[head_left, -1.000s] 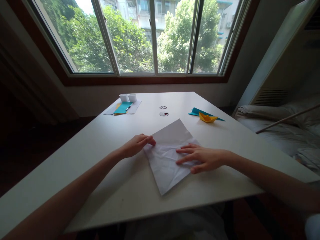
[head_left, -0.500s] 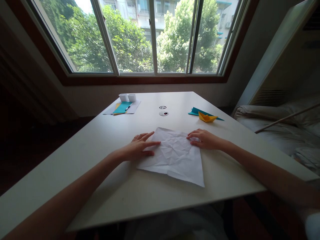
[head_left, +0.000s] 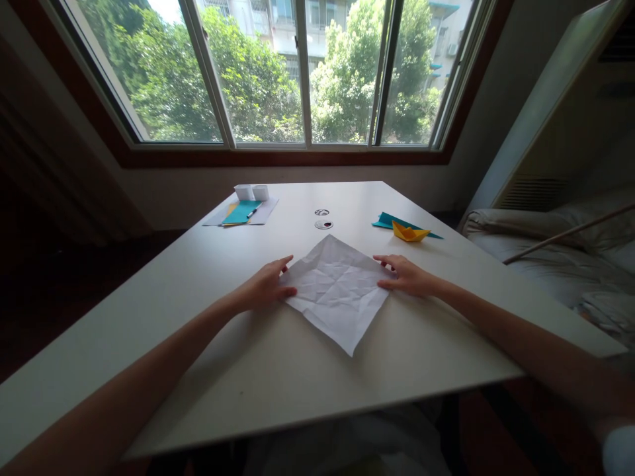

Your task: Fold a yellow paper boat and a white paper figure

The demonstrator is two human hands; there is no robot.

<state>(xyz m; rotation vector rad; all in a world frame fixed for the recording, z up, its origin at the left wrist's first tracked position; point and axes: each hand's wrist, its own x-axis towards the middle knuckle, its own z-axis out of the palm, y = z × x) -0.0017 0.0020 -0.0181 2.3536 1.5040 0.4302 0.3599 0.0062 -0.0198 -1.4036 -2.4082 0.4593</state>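
A creased white sheet of paper (head_left: 337, 284) lies on the white table in front of me, turned like a diamond with one corner pointing toward me. My left hand (head_left: 265, 284) holds its left corner, the thumb on top of the paper and the index finger stretched past the edge. At the right corner, my right hand (head_left: 407, 274) has its thumb and curled fingers around the paper. Fold lines cross the sheet, and its near corner lifts slightly.
Beyond the paper lie two round patterned pieces (head_left: 324, 225). A yellow paper boat (head_left: 409, 232) and a teal paper plane (head_left: 389, 219) sit at right. Coloured sheets (head_left: 242, 213), a pen (head_left: 254, 210) and white paper boxes (head_left: 252, 192) are at far left.
The paper has turned into a diamond position, its near corner shifting left. My left hand has moved off the paper's surface to the left corner; my right hand now grasps the right corner.
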